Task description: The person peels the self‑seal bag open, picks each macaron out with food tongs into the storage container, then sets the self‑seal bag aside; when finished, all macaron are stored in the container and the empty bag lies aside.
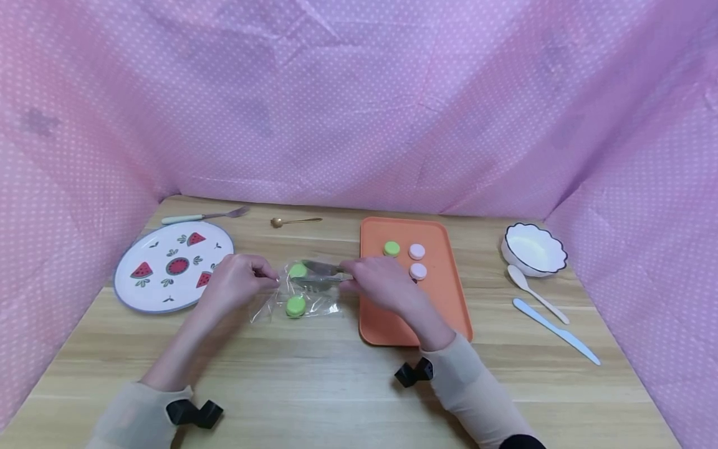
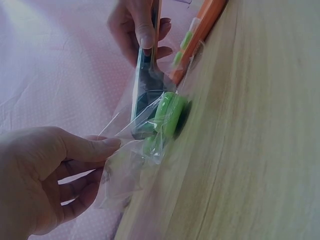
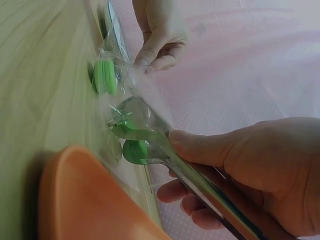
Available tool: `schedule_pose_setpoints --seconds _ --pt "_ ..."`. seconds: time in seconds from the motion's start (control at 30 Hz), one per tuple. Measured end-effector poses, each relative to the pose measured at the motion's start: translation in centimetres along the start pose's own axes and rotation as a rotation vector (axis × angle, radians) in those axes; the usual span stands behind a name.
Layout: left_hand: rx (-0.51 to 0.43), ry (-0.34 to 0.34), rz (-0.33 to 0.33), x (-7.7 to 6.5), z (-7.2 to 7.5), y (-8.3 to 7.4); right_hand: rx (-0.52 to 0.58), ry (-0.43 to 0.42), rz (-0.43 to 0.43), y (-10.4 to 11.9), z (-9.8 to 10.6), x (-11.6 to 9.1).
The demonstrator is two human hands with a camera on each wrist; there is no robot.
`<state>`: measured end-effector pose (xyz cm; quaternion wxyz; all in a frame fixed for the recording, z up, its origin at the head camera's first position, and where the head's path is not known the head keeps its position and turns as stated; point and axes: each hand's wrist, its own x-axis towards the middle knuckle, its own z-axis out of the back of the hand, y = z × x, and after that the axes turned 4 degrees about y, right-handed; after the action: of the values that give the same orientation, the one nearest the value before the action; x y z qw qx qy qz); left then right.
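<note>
A clear plastic bag [image 1: 322,305] lies on the wooden table, and my left hand [image 1: 240,277] pinches its edge between thumb and index finger. Two green macarons [image 1: 295,306] show inside it. Metal tongs [image 3: 187,177] are gripped in my right hand [image 1: 384,282], with their tips inside the bag. In the right wrist view, one green macaron [image 3: 135,150] sits at the tong tips while the other [image 3: 105,76] stands nearer my left hand. An orange tray [image 1: 432,315] bears a green macaron [image 1: 391,249] and pink macarons [image 1: 417,251], partly beneath my right forearm.
Left of the bag sits an oval watermelon-patterned plate [image 1: 159,252], with a fork [image 1: 207,216] behind it. A small gold spoon [image 1: 294,221] lies at the back. On the right are a scalloped white bowl [image 1: 533,249], a white spoon [image 1: 535,293] and a pale blue knife [image 1: 555,330].
</note>
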<state>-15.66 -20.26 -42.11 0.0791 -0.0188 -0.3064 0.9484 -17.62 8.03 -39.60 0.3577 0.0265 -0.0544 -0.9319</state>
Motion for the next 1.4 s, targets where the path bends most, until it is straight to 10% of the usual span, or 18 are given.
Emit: schedule_pose_setpoints --seconds 1.4 --pt "0.01 -0.021 -0.01 -0.1 -0.2 -0.1 -0.037 -0.001 0.02 -0.4 0.2 -0.8"
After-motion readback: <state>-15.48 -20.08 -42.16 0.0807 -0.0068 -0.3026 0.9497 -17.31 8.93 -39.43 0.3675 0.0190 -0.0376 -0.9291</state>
